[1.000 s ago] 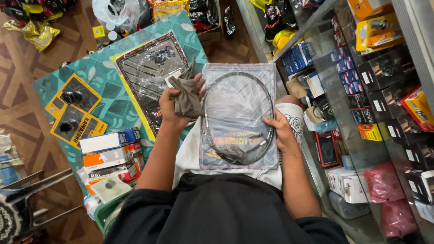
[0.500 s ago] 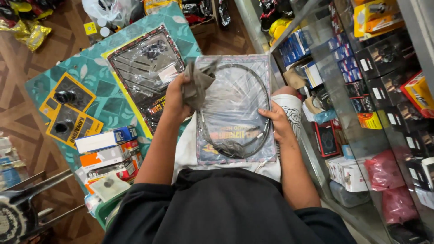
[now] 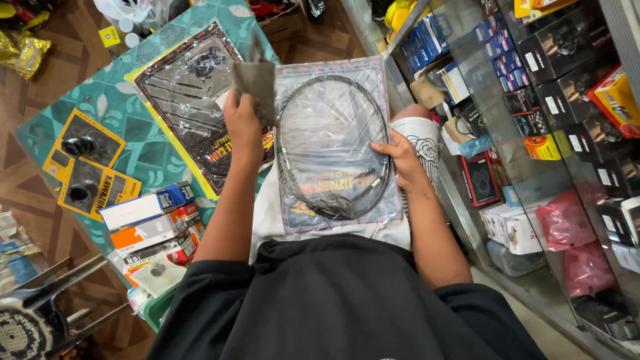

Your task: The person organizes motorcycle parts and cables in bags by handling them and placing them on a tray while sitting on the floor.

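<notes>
Two hands share the job: right hand [image 3: 399, 155] clamps the bagged cable coil [image 3: 333, 143] steady on the lap, left hand [image 3: 241, 120] pinches a grey rag [image 3: 255, 81] over its corner

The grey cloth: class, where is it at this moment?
In the head view, the grey cloth is upper centre, gripped in the left hand, beside the left edge of the clear packet of coiled cable.
</notes>
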